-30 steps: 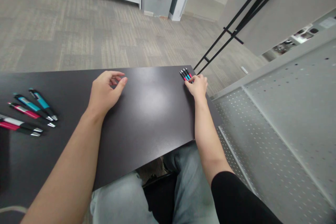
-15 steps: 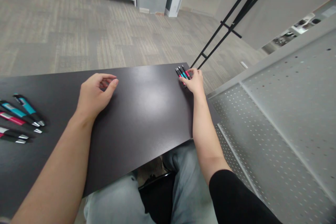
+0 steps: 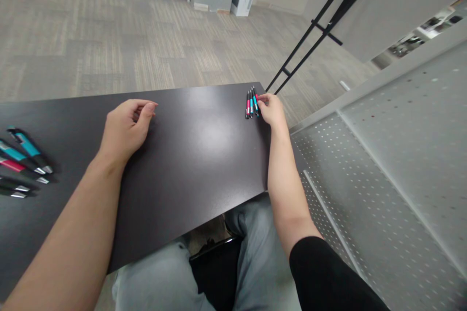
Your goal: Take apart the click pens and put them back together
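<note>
A small bunch of black pens (image 3: 251,103) with red and teal barrels lies side by side near the far right corner of the dark table (image 3: 197,165). My right hand (image 3: 270,108) is at the bunch's right side, thumb and index finger closed on the rightmost pen (image 3: 257,97), which they partly cover. Over the left half of the table, my left hand (image 3: 126,124) is curled, its thumb against the index finger, with nothing visible in it. Farther left lie several larger-looking teal, red and black pens (image 3: 27,148), some cut off by the picture edge.
A grey perforated metal panel (image 3: 383,170) stands along the table's right side. Thin black metal bars (image 3: 302,48) rise behind the far right corner. Carpeted floor (image 3: 146,48) stretches beyond the table, and my legs (image 3: 156,277) are under its near edge.
My right thumb has moved from the bunch's left side to its right, and the pens now lie straighter. My left hand has closed thumb to finger and shifted slightly left in view.
</note>
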A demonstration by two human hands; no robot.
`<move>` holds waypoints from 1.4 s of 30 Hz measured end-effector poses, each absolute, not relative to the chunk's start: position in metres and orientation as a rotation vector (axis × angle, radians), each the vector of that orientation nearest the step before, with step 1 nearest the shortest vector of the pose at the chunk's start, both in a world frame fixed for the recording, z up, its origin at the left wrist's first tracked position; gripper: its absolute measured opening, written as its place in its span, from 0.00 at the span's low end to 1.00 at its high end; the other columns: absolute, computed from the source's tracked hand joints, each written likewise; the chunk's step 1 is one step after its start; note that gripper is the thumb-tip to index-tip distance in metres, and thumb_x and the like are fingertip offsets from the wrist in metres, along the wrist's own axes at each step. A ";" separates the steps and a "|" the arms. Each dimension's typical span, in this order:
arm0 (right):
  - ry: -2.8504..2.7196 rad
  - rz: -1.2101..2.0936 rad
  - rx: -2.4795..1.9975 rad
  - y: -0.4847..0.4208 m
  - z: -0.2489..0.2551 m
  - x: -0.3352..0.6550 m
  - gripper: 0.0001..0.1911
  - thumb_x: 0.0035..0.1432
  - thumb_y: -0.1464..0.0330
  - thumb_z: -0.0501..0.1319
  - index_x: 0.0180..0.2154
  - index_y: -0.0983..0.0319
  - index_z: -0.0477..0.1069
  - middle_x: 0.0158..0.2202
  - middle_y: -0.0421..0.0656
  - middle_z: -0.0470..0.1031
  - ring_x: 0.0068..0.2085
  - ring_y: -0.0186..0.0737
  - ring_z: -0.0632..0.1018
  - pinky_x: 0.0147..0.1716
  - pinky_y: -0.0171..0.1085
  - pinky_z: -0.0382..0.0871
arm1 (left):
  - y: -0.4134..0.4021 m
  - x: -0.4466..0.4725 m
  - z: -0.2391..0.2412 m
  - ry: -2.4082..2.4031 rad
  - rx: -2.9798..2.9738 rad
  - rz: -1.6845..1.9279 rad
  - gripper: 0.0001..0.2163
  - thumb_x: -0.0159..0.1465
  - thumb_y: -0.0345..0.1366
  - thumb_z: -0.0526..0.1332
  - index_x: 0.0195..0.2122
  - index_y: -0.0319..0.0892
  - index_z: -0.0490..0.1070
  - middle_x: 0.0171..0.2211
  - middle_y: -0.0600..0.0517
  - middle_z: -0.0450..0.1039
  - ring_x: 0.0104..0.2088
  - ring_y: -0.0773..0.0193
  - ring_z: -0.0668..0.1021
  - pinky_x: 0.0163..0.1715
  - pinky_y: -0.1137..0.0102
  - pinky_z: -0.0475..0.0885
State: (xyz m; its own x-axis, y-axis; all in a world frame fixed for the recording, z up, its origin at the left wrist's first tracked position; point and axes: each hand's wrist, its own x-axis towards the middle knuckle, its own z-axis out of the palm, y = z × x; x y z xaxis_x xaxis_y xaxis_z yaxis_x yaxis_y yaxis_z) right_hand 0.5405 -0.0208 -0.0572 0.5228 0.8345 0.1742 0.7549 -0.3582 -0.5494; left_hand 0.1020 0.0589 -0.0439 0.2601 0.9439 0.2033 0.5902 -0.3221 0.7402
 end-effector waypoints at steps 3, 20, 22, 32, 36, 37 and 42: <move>-1.271 0.202 -2.238 -0.022 -0.053 0.537 0.19 0.71 0.74 0.61 0.58 0.63 0.84 0.59 0.54 0.88 0.60 0.58 0.86 0.67 0.53 0.77 | 0.059 0.103 -0.043 1.383 2.010 0.888 0.22 0.74 0.59 0.57 0.48 0.49 0.82 0.44 0.42 0.87 0.43 0.41 0.85 0.50 0.48 0.77; -1.195 0.327 -2.319 -0.029 -0.037 0.530 0.22 0.73 0.66 0.65 0.65 0.64 0.78 0.51 0.53 0.88 0.53 0.58 0.87 0.62 0.54 0.80 | 0.061 0.103 -0.047 1.391 2.043 0.854 0.25 0.75 0.60 0.57 0.51 0.45 0.84 0.45 0.41 0.88 0.43 0.42 0.86 0.50 0.49 0.78; -1.211 0.281 -2.291 -0.027 -0.039 0.528 0.30 0.73 0.58 0.69 0.68 0.67 0.75 0.56 0.58 0.86 0.57 0.60 0.86 0.65 0.56 0.79 | 0.061 0.103 -0.046 1.393 2.042 0.846 0.24 0.75 0.59 0.57 0.50 0.47 0.83 0.45 0.41 0.88 0.44 0.40 0.86 0.50 0.48 0.78; -1.322 0.285 -2.293 -0.025 -0.042 0.525 0.37 0.59 0.56 0.80 0.66 0.59 0.78 0.63 0.57 0.80 0.63 0.64 0.83 0.68 0.62 0.79 | 0.062 0.100 -0.048 1.374 2.047 0.803 0.25 0.77 0.60 0.56 0.52 0.46 0.83 0.47 0.40 0.87 0.46 0.39 0.85 0.51 0.48 0.76; -1.318 0.284 -2.292 -0.024 -0.043 0.529 0.36 0.59 0.58 0.78 0.65 0.60 0.78 0.62 0.57 0.81 0.62 0.63 0.83 0.67 0.61 0.80 | 0.062 0.099 -0.047 1.387 2.034 0.786 0.25 0.76 0.60 0.56 0.52 0.47 0.83 0.48 0.41 0.87 0.47 0.39 0.85 0.52 0.49 0.75; -1.318 0.282 -2.295 -0.024 -0.043 0.530 0.35 0.59 0.58 0.78 0.65 0.60 0.78 0.62 0.57 0.81 0.62 0.63 0.83 0.67 0.61 0.80 | 0.062 0.099 -0.047 1.385 2.031 0.791 0.24 0.76 0.60 0.56 0.51 0.48 0.83 0.48 0.41 0.87 0.47 0.39 0.85 0.52 0.49 0.76; -1.325 0.282 -2.302 -0.024 -0.042 0.529 0.35 0.59 0.58 0.77 0.65 0.61 0.78 0.61 0.56 0.82 0.61 0.62 0.84 0.65 0.59 0.80 | 0.062 0.099 -0.047 1.372 2.029 0.799 0.23 0.77 0.60 0.56 0.51 0.49 0.82 0.48 0.41 0.87 0.47 0.41 0.86 0.52 0.50 0.76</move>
State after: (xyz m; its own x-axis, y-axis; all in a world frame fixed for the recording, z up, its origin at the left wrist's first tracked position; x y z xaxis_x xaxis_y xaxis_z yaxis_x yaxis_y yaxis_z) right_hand 0.5286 -0.0238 -0.0418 0.5136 0.8564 0.0525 0.7606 -0.4261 -0.4898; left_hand 0.0989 0.0617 -0.0470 0.2992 0.9397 0.1654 0.6073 -0.3213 0.7266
